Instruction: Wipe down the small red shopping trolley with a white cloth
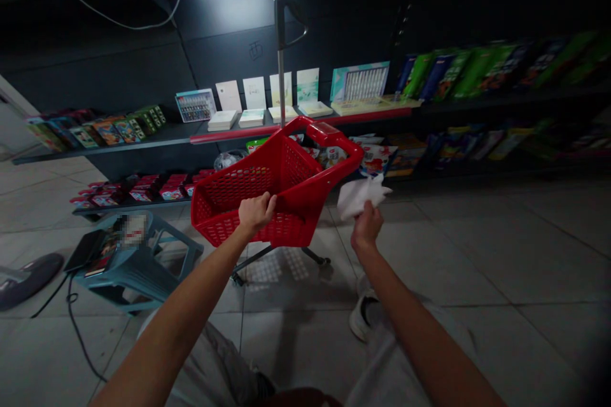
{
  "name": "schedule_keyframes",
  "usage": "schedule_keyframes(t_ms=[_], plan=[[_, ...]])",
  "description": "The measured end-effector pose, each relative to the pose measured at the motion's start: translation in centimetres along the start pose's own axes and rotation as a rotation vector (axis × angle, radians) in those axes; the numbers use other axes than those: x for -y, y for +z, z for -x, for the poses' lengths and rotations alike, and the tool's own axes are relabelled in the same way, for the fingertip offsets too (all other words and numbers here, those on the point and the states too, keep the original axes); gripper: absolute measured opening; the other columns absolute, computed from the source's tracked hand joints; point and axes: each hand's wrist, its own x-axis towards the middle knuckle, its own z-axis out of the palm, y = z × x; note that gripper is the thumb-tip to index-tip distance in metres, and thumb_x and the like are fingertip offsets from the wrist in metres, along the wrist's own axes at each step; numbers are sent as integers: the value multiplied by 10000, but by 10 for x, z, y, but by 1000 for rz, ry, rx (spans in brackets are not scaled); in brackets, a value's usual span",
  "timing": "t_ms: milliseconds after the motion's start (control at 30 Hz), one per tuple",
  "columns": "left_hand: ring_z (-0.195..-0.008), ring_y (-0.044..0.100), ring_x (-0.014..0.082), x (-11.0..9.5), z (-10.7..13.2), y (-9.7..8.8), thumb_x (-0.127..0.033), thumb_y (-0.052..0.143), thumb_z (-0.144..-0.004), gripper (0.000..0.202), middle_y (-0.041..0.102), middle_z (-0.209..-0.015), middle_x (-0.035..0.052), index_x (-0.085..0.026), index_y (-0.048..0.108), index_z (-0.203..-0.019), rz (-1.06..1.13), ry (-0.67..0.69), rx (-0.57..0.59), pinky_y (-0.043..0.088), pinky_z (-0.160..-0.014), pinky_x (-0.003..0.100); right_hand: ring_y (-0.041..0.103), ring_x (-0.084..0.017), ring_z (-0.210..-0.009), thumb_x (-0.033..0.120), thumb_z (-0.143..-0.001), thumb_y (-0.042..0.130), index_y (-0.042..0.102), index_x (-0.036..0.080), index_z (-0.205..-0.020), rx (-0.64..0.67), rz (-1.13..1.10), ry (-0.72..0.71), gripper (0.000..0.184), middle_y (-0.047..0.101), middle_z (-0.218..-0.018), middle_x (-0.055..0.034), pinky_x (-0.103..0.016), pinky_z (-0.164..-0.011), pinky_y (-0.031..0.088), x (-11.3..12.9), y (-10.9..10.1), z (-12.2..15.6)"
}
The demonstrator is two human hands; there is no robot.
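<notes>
A red plastic shopping cart (305, 210) with perforated basket walls stands in front of me, its handle rising to the right. My left hand (258, 211) grips the near rim of its basket, fingers wrapped over the edge. To the right of the cart, my right hand (367, 224) is closed on a crumpled white cloth or tissue (359, 196); which of the two I cannot tell. The cloth hangs in the air just below the cart's handle, apart from it. Inside the basket I make out no goods.
Behind the cart runs a dark shelf (176, 133) with upright booklets (254, 93), boxes and green packets (470, 73). A blue-grey plastic stool (143, 261) carrying a dark device and papers stands at left, a cable (76, 324) trailing on the tiles. A metal pole (280, 86) rises behind the cart.
</notes>
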Motion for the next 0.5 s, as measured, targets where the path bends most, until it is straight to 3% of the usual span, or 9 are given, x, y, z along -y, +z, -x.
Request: schedule_keyframes(t_ms=[100, 167, 233, 333, 500], plan=[[-902, 726, 260, -5, 1, 0, -554, 241, -1083, 535, 780, -974, 97, -250, 678, -1034, 13, -10, 3, 371, -723, 323, 692, -265, -899, 585, -1021, 368, 706, 122, -1100, 79, 50, 10, 578, 736, -931, -136, -406, -870, 561, 9, 16, 26], [-896, 727, 264, -8, 2, 0, -562, 255, -1080, 530, 781, -971, 98, -250, 681, -1033, 18, -10, 0, 372, -723, 325, 674, -309, -1177, 521, -1043, 380, 663, 117, -1299, 147, 80, -102, 556, 722, -1219, -205, -458, -1027, 526, 17, 27, 41], [-887, 728, 265, -10, 2, 1, -574, 265, -1075, 529, 783, -972, 95, -252, 683, -1030, 20, -8, -8, 373, -719, 326, 495, -304, -1460, 428, -1071, 336, 521, 140, -1512, 168, 117, -286, 558, 531, -1544, -213, -487, -1171, 438, 27, 35, 45], [-875, 728, 266, -11, 2, 3, -586, 276, -1069, 527, 783, -961, 92, -254, 683, -1026, 21, -3, -20, 369, -711, 328, 276, -275, -1597, 329, -1078, 308, 344, 201, -1644, 175, 208, -494, 582, 289, -1716, -138, -514, -1266, 331, 40, 40, 31], [-873, 727, 265, -11, 2, 2, -583, 277, -1070, 525, 785, -957, 91, -252, 682, -1018, 23, 2, -20, 364, -707, 330, 250, -263, -1605, 256, -1075, 283, 247, 242, -1681, 84, 238, -523, 608, 253, -1733, -105, -536, -1280, 308, 47, 40, -5]])
